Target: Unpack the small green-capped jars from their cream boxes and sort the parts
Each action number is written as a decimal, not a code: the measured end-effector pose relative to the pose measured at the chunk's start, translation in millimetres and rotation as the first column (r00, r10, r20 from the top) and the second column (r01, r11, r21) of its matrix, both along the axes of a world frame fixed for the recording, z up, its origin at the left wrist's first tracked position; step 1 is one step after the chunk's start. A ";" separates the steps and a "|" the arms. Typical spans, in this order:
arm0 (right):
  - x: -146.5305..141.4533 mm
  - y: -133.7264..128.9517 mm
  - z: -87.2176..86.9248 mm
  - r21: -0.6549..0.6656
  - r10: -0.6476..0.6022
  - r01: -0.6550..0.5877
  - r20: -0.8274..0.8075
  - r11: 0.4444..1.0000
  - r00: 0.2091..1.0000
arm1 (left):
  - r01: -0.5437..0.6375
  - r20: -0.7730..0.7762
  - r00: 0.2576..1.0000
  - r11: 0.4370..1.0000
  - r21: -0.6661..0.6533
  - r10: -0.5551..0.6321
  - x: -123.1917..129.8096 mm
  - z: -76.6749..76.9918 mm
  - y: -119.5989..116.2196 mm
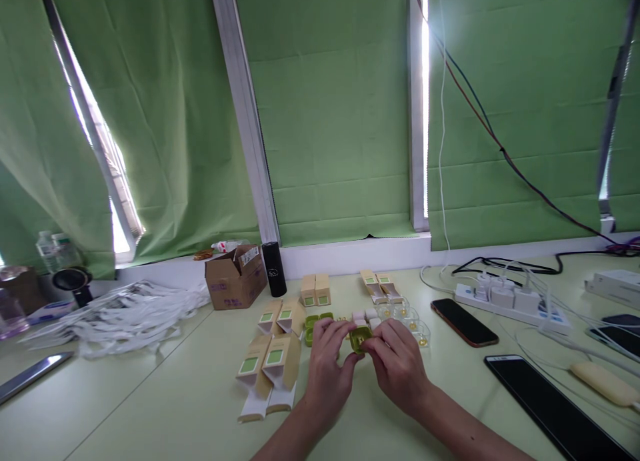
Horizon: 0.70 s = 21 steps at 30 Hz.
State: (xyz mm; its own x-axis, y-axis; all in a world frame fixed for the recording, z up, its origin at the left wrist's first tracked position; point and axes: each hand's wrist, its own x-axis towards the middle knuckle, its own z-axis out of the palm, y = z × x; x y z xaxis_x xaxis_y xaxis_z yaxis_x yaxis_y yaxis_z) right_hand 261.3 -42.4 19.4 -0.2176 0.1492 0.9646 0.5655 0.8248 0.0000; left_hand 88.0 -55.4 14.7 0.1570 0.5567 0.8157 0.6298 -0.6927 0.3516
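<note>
Green curtains [330, 114] fill most of what I see through the head camera, hanging behind a pale table [150, 407]. On its left I have a spread of white strips [125, 314], and near the far edge an open cardboard box [233, 281]. To my right a black tablet [555, 407] lies flat, with a white power strip [513, 306] beyond it carrying plugs and cables.

In the middle, the left hand [327, 357] is closed in a pinch on one side of a small green case, and the right hand [400, 357] has thumb and fingers gripping its other side. A black cylinder [273, 269] stands upright just beside the cardboard box; a dark phone [464, 321] lies between the right hand and the power strip.

I count two tan cartons [283, 361] with their flaps open toward me, left of the left hand, and more of the same kind behind them. Clear containers [423, 334] sit just past the right hand.

Smallest is the green case [359, 337] itself, between both sets of fingertips; I cannot make out its contents clearly.
</note>
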 end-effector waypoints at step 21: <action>6.7 3.8 -0.1 -0.018 0.063 -0.067 -0.169 0.998 0.984 | -0.063 0.116 0.991 0.995 -0.080 0.072 -9.1 -2.8 8.7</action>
